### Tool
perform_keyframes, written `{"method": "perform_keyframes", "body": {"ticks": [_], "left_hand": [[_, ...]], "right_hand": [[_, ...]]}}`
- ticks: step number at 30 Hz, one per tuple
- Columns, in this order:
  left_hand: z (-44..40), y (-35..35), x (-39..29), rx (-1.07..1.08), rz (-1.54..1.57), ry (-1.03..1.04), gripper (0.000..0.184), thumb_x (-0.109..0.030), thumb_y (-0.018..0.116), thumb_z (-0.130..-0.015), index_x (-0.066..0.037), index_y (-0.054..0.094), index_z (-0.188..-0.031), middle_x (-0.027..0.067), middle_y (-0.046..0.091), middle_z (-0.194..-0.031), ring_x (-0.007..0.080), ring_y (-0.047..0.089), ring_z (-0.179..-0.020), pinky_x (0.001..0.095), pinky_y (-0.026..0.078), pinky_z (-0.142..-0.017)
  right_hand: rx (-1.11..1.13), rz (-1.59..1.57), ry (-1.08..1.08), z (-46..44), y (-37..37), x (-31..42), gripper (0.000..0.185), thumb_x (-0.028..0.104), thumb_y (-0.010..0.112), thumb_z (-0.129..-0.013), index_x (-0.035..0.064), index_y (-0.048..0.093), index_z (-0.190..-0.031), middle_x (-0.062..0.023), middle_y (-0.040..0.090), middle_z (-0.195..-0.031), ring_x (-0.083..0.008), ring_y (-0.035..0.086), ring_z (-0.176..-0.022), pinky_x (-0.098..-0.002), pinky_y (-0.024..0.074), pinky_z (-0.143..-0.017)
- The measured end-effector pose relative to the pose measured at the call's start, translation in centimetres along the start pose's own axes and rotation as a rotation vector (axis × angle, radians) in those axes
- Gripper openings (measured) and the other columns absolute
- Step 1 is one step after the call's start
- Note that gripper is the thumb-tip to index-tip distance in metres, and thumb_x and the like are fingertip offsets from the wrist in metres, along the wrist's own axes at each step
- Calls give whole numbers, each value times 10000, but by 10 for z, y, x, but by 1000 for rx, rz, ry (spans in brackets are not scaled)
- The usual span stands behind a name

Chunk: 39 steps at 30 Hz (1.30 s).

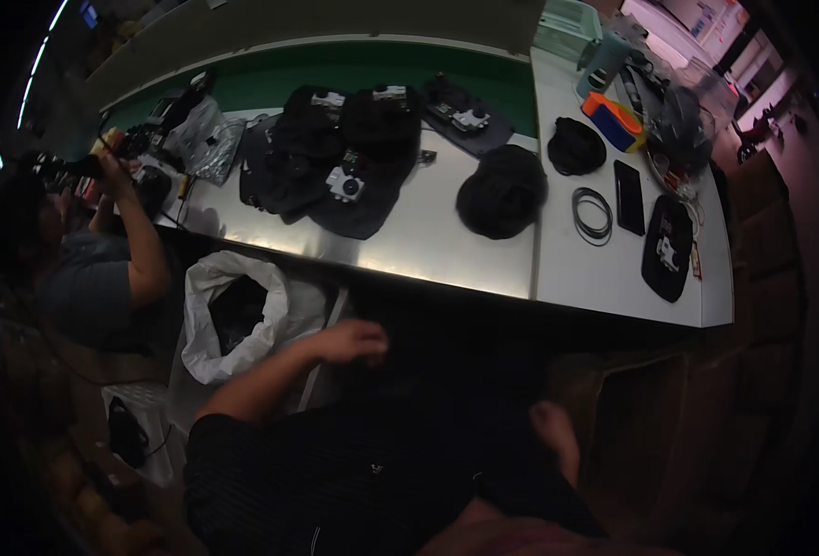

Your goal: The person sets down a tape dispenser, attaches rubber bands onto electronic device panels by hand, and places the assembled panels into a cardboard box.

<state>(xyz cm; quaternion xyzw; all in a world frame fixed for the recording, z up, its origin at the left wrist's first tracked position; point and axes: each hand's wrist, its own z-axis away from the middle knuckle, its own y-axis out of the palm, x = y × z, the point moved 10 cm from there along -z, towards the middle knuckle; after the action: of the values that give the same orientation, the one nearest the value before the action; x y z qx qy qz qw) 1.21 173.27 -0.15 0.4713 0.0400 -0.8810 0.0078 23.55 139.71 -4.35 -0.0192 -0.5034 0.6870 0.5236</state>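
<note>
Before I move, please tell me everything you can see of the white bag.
The white bag looks like thin, crinkled plastic. It stands below the front edge of the metal-topped table, its wide mouth open and facing up, the rim creased and uneven. Something dark lies inside, too dim to name. It seems to sit in a pale container. The left hand is off to its right; whether the forearm touches it, I cannot tell.

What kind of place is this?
Maybe a workshop: there's a long metal-topped table with black caps, small devices on dark cloth pieces, and a big bag below.
</note>
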Motion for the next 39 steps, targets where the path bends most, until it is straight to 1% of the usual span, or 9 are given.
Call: {"method": "perform_keyframes", "body": {"ticks": [5,9,12,20,25,29,33,35,39], "left_hand": [[-5,-79,-92,-356,-71,297,208,-172,559,-889,0,592,-1001,68,655,-880,132,627,-784,271,504,-724],[0,-135,-146,-641,-27,479,235,-224,584,-862,-19,616,-969,74,647,-816,157,627,-755,283,492,-698],[-2,-160,-160,-756,-65,501,243,-228,594,-851,-17,616,-969,81,650,-825,157,627,-747,284,491,-693],[-8,-148,-132,-771,0,538,251,-219,617,-840,-5,615,-972,88,644,-791,160,626,-731,281,490,-685],[-2,-117,-118,-689,31,608,264,-202,632,-833,1,597,-998,104,641,-825,177,628,-748,284,497,-676],[7,-102,-132,-756,-183,702,327,-215,661,-815,0,576,-1046,164,609,-1013,264,624,-867,360,511,-746],[-7,-103,-125,-781,-270,747,336,-221,667,-808,0,579,-1045,156,606,-1017,314,585,-974,385,474,-843],[-12,-102,-124,-824,-348,832,338,-228,665,-808,-2,581,-1045,145,607,-1026,303,588,-969,379,478,-832],[-16,-106,-120,-764,-297,833,312,-174,663,-801,-7,572,-1049,147,612,-1008,308,594,-954,378,482,-824]], "right_hand": [[-138,-219,-90,-34,-63,100,163,128,644,-822,9,623,-930,-131,653,-816,-193,644,-730,-299,506,-644],[-142,-295,-345,-49,-89,160,171,105,670,-798,9,619,-929,-105,654,-825,-168,635,-731,-275,503,-657],[-149,-314,-469,-53,-123,207,182,94,671,-794,5,612,-941,-93,656,-829,-157,634,-737,-267,504,-666],[-109,-341,-648,-105,-195,304,189,31,635,-802,-6,583,-980,-77,631,-907,-140,613,-837,-272,501,-767],[-152,-332,-613,-211,-242,352,224,69,641,-804,-7,578,-1006,-73,623,-915,-136,599,-826,-262,492,-747],[-300,-145,-509,-298,-255,373,297,145,665,-777,-17,591,-1014,-103,633,-906,-180,612,-816,-282,488,-736],[-411,257,-416,-369,-250,400,503,251,737,-687,-36,601,-1076,-193,647,-1017,-280,634,-940,-367,496,-813],[-353,393,-299,-394,-248,395,606,228,770,-644,-48,572,-1146,-214,624,-1097,-299,614,-1012,-381,495,-852],[-120,244,-239,-449,-248,366,671,203,819,-600,-22,563,-1178,-167,624,-1103,-285,604,-1007,-379,482,-847]]}}
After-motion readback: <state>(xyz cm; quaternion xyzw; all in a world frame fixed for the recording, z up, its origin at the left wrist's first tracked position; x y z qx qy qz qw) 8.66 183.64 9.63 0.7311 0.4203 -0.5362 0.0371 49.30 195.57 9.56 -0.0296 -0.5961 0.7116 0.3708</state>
